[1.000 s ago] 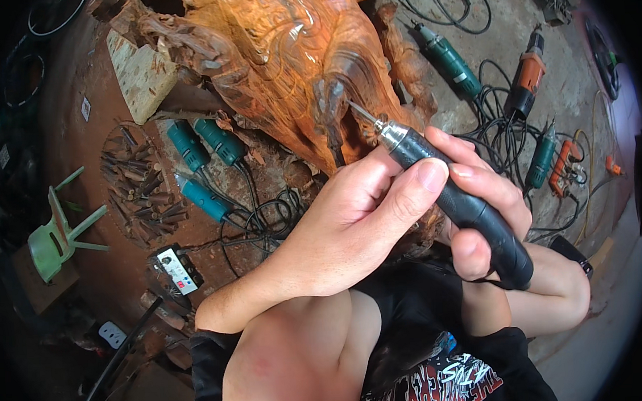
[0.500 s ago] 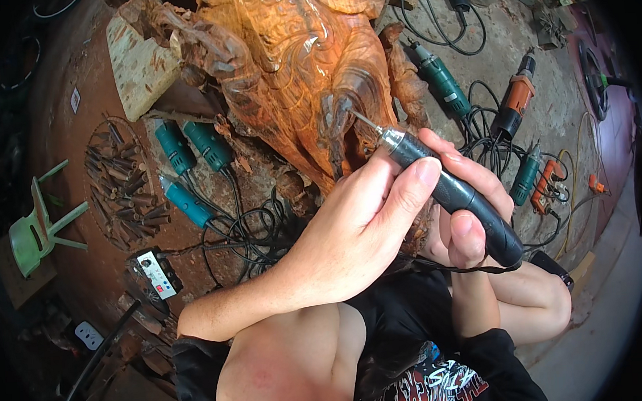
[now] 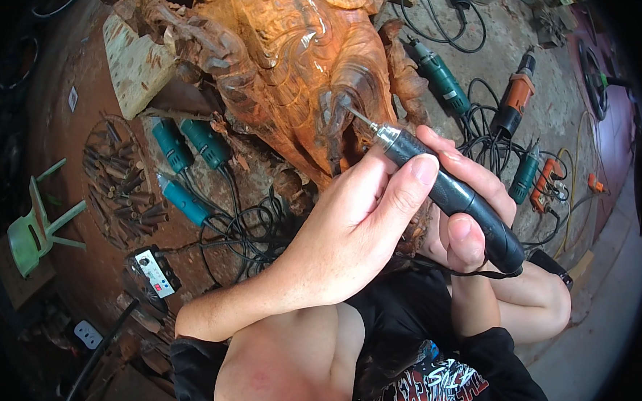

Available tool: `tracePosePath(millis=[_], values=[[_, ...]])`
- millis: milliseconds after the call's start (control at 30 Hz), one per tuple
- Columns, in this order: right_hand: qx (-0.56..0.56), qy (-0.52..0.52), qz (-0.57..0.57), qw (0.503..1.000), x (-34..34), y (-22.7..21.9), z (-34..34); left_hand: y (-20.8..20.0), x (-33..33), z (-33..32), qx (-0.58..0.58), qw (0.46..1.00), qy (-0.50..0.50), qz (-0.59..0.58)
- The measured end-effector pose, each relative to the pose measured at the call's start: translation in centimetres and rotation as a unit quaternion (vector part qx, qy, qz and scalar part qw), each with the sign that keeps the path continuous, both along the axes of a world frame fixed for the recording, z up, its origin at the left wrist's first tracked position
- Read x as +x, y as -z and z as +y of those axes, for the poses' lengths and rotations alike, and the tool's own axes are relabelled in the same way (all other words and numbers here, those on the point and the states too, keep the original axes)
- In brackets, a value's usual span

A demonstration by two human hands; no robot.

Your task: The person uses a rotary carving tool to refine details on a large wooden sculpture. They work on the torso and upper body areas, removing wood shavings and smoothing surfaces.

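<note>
A black pen-shaped rotary tool (image 3: 473,203) slants between my hands, its thin metal bit pointing up and left. My left hand (image 3: 368,201) grips it near the silver collar, with the thumb laid along the top of the barrel. From the right side, my right hand (image 3: 472,182) wraps its fingers round the same barrel. The bit's tip meets a dark, hollowed part of the orange-brown wood carving (image 3: 293,78), whose surface is glossy with flowing carved folds. My left hand hides part of the carving's lower edge.
Green power tools (image 3: 442,85) and an orange-black one (image 3: 515,96) lie right, among tangled cables. More green grinders (image 3: 205,143) lie left, by a heap of carving bits or small rods (image 3: 122,178). A white control box (image 3: 154,273) and green stool (image 3: 29,237) stand farther left.
Both hands and the rotary tool have shifted only very slightly. The bit stays at the same part of the carving, and the grip is the same.
</note>
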State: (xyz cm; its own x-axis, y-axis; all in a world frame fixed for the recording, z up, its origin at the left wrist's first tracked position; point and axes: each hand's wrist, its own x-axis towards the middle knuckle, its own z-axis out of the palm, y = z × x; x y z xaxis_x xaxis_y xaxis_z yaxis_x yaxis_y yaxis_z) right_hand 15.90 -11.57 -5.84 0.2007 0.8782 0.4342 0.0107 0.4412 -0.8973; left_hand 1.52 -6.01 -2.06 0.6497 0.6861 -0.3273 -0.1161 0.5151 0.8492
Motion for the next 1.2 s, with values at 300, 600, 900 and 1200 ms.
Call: tracePosePath(millis=[300,600,900,1200], values=[[-0.004,0.015,-0.013,1.000,-0.4,-0.8,0.1,-0.3,-0.4,0.2,-0.036,0.999,0.009,-0.018],[-0.003,-0.008,-0.057,0.998,-0.1,-1.8,0.4,-0.2,-1.3,0.4,-0.011,0.999,0.042,-0.003],[-0.009,-0.013,-0.062,0.998,-0.2,-2.0,0.2,-0.2,-1.2,0.3,-0.032,0.999,0.030,-0.028],[-0.008,-0.031,0.064,0.997,0.0,0.6,-0.6,0.4,-1.3,0.0,-0.021,0.996,0.085,-0.013]])
